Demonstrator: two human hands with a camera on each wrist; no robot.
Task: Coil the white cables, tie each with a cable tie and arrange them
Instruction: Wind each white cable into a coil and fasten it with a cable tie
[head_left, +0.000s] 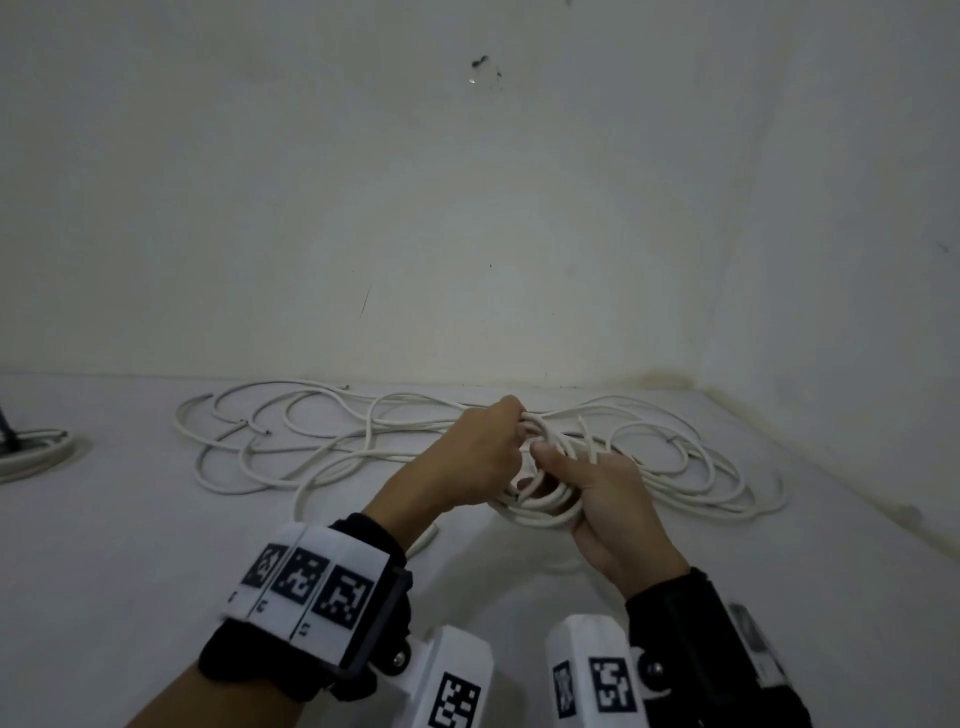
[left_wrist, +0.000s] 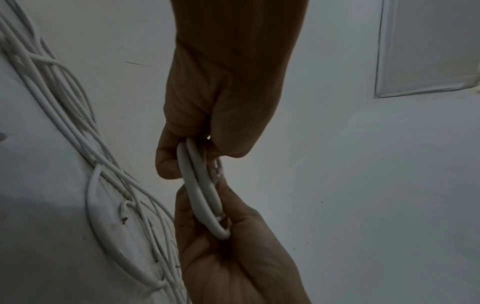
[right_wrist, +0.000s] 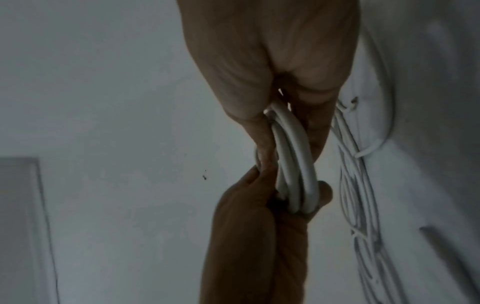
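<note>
- Risk: coil (head_left: 548, 499) may spring apart if either grip slackens; its tail could snag the loose cables (head_left: 332, 441) at 10 o'clock.
- Left hand (head_left: 467, 457): knuckles up, fingers clenched round the coil's far side.
- Right hand (head_left: 605, 501): palm up, fingers curled round the near side.
- Coil: between both hands, above the floor (head_left: 156, 545).

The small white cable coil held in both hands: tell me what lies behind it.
Behind the small white cable coil, gripped by left hand and right hand, loose white cables sprawl on the white surface up to the wall. The hands hide some strands.
</note>
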